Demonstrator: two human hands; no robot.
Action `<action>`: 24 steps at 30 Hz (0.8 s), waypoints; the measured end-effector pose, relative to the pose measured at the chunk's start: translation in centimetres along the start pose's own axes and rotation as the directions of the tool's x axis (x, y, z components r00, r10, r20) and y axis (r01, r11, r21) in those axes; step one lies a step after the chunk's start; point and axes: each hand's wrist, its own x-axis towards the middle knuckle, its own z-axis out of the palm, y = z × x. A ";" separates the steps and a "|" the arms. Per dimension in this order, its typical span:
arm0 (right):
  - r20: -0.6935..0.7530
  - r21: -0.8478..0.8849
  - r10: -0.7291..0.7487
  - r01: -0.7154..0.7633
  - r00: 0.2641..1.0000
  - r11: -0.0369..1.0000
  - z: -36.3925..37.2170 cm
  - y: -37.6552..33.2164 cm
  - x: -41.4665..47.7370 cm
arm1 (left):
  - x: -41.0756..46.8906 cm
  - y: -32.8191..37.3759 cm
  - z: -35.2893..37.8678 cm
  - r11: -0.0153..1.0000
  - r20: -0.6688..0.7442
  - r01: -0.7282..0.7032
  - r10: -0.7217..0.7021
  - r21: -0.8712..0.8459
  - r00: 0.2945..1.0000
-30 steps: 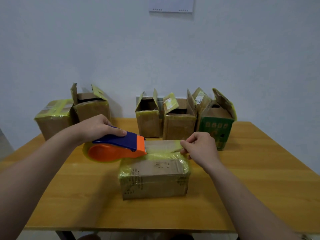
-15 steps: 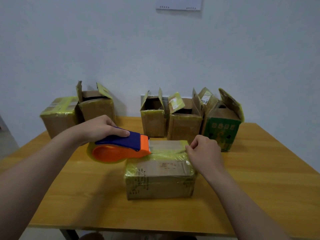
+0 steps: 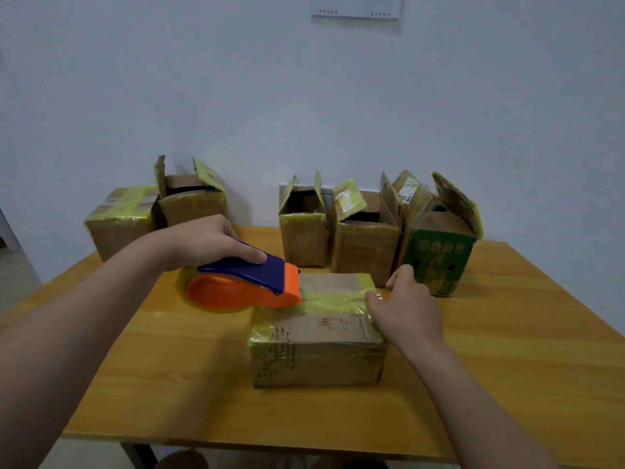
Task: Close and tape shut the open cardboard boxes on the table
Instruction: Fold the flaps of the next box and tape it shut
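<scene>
Cardboard box (image 3: 318, 346) closed, near the middle of table (image 3: 169, 384), held at its right end by right hand (image 3: 406, 306): thumb on yellowish tape strip (image 3: 333, 294), fingers curled over the end, tips hard to make out. Left hand (image 3: 206, 242) wrapped round blue-and-orange tape dispenser (image 3: 247, 286), nose touching the box's top. Box print too blurred to read. Along the far edge, open boxes (image 3: 367, 245) and one taped box (image 3: 118, 221). Pale wall (image 3: 304, 96) behind; white sheet (image 3: 355, 5) cut off above.
</scene>
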 end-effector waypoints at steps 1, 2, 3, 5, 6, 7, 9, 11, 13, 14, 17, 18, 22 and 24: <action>-0.006 0.006 0.012 -0.012 1.000 1.000 -0.5 0.0 0.1 | 0.1 0.1 0.0 1.000 -0.003 0.004 -0.004 0.015 1.000; -0.015 -0.007 0.007 -0.007 1.000 1.000 -0.9 0.0 0.1 | 0.2 0.1 0.0 0.999 -0.006 0.008 -0.008 0.031 1.000; -0.032 -0.037 -0.020 0.019 0.999 0.999 -1.3 -0.2 0.0 | 0.4 0.1 0.1 0.999 -0.010 0.012 -0.011 0.043 1.000; -0.105 -0.100 -0.183 0.173 0.977 0.980 -1.6 -0.8 -0.4 | 0.7 -0.1 0.3 0.999 -0.020 0.017 -0.016 0.052 1.000; -0.147 -0.101 -0.301 0.288 0.942 0.952 -1.4 -1.3 -0.8 | 0.8 -0.1 0.4 0.998 -0.023 0.019 -0.018 0.053 1.000; -0.151 -0.075 -0.400 0.393 0.904 0.916 -1.2 -1.9 -1.3 | 0.9 -0.1 0.4 0.998 -0.022 0.021 -0.020 0.051 1.000; 0.019 0.053 -0.479 0.478 0.877 0.877 -0.5 -2.8 -2.3 | 0.9 -0.2 0.5 0.999 -0.017 0.016 -0.016 0.040 1.000; 0.331 0.027 -0.454 0.472 0.827 0.881 0.3 -3.1 -3.4 | 0.9 -0.3 0.5 1.000 -0.015 0.014 -0.013 0.028 1.000; 0.477 -0.098 -0.444 0.547 0.759 0.831 0.6 -3.0 -3.8 | 0.9 -0.6 0.5 1.000 -0.006 0.011 -0.010 0.025 1.000; 0.503 -0.113 -0.443 0.564 0.742 0.818 0.6 -2.9 -3.7 | 0.9 -0.8 0.5 1.000 -0.003 0.012 -0.012 0.014 1.000; 0.520 -0.122 -0.451 0.586 0.725 0.801 0.4 -2.7 -3.4 | 0.6 -2.4 0.2 0.998 0.071 0.029 -0.025 -0.062 0.997; 0.516 -0.130 -0.465 0.602 0.720 0.788 0.5 -2.6 -3.4 | 0.3 -3.2 -0.1 0.996 0.110 0.035 -0.025 -0.085 0.994; 0.516 -0.141 -0.479 0.623 0.710 0.770 0.7 -2.1 -3.4 | -1.5 -6.9 -2.0 0.993 0.180 0.070 -0.052 -0.093 0.982; 0.523 -0.148 -0.472 0.620 0.710 0.770 0.7 -2.5 -3.4 | -2.2 -7.8 -2.7 0.991 0.157 0.092 -0.077 -0.094 0.985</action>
